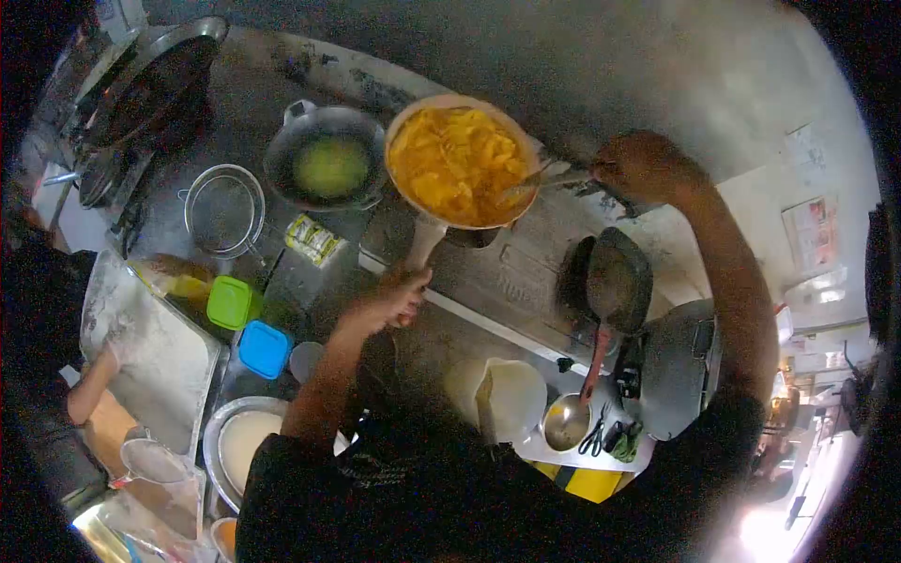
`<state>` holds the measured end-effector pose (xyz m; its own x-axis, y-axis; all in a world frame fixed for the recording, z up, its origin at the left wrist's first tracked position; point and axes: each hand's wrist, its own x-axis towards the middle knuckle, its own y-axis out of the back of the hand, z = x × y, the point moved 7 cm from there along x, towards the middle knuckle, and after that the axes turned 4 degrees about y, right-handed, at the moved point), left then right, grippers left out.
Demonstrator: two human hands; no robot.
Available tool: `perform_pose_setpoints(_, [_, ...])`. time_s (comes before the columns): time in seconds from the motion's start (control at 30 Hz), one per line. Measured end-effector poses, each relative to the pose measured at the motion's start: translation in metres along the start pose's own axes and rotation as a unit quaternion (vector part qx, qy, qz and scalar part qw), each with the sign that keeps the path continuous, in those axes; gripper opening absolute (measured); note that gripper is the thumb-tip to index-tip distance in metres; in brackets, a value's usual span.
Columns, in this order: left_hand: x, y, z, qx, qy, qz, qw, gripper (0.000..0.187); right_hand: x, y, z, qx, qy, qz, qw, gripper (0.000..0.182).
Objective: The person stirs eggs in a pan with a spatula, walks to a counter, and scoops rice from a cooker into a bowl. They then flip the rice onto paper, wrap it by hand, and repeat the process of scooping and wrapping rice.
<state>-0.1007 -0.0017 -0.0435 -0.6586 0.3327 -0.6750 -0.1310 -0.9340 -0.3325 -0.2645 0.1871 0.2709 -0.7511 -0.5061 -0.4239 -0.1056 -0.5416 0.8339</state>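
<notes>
Dim, soft, grainy fisheye view with black bowed corners; glare blooms low at the frame's edge, far below the right hand [646, 167], whose arm lies in shadow.

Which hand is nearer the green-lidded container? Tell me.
Left. The left hand grips the pan handle just right of the green-lidded container; the right hand is far across, holding a utensil.

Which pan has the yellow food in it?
The pan that the left hand holds by its handle is full of yellow food. The pot beside it holds something green, and the black pan looks empty.
</notes>
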Motion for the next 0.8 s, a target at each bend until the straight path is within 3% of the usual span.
perform_pose_setpoints(0.07, [-0.011,0.025,0.013,0.002,0.011,-0.073,0.997,0.035,-0.008,0.003,-0.016,0.053,-0.013,-0.088,0.995,0.029])
perform_pose_setpoints(0.1, [-0.015,0.03,0.021,0.005,0.016,-0.109,0.994,0.032,-0.008,0.0,-0.025,0.028,0.025,-0.048,0.998,0.029])
perform_pose_setpoints(0.2, [-0.017,0.058,0.043,0.092,0.05,0.013,0.994,0.03,-0.006,-0.024,-0.048,-0.026,0.121,0.048,0.991,0.029])
perform_pose_setpoints(0.27, [-0.01,0.068,0.047,0.106,0.059,-0.017,0.993,0.029,-0.002,-0.046,-0.068,-0.03,0.171,0.077,0.982,0.028])
perform_pose_setpoints(0.37, [-0.011,0.072,0.054,0.116,0.081,-0.031,0.989,0.027,0.017,-0.081,-0.075,0.099,0.165,0.111,0.975,0.027])
perform_pose_setpoints(0.43, [-0.01,0.074,0.055,0.142,0.096,-0.007,0.985,0.03,0.024,-0.098,-0.091,0.115,0.115,0.08,0.984,0.026])
perform_pose_setpoints(0.5, [-0.016,0.066,0.061,0.144,0.094,-0.024,0.985,0.03,0.023,-0.098,-0.107,0.179,0.095,0.113,0.973,0.024])
perform_pose_setpoints(0.57, [-0.018,0.064,0.062,0.131,0.098,-0.045,0.986,0.029,0.015,-0.087,-0.123,0.291,0.103,0.213,0.927,0.024])
perform_pose_setpoints(0.63, [-0.013,0.067,0.056,0.105,0.108,-0.072,0.986,0.029,0.021,-0.096,-0.148,0.232,0.11,0.268,0.928,0.022])
perform_pose_setpoints(0.73, [-0.027,0.055,0.064,0.171,0.09,-0.014,0.981,0.026,0.038,-0.111,-0.184,0.133,0.117,0.345,0.922,0.02])
perform_pose_setpoints(0.8, [-0.025,0.054,0.059,0.172,0.093,-0.012,0.981,0.027,0.048,-0.108,-0.191,0.166,0.086,0.331,0.925,0.019])
